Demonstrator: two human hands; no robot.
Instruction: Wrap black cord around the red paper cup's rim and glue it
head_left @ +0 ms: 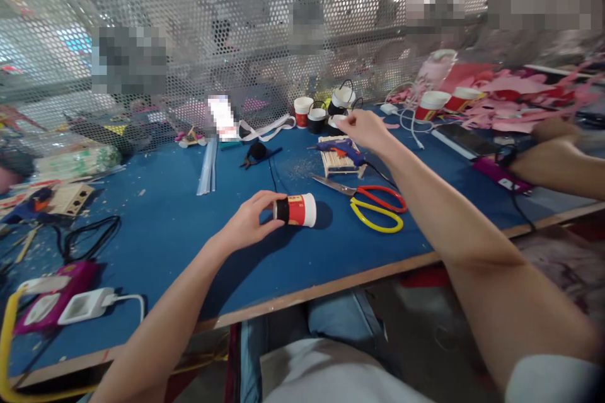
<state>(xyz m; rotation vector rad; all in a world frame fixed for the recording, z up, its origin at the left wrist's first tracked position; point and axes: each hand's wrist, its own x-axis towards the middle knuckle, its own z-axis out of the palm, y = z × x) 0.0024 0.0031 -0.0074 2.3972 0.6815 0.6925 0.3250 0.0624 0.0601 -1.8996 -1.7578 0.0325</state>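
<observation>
Over-squeezing may dent the tapered red-white-black paper cup (297, 210) pinched by the left hand (248, 219); the right hand's (371, 131) finger closure is unclear.

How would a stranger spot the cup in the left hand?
Start at the blue table, then find the left hand toward its near edge. Its fingers grip a red paper cup. Unlike the cups standing farther back, this one is tipped sideways, one end black.

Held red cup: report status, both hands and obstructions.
Left hand gripping red cup sideways by black-wrapped end. Right hand at far cups, contact unclear. Scissors lie right of red cup.
</observation>
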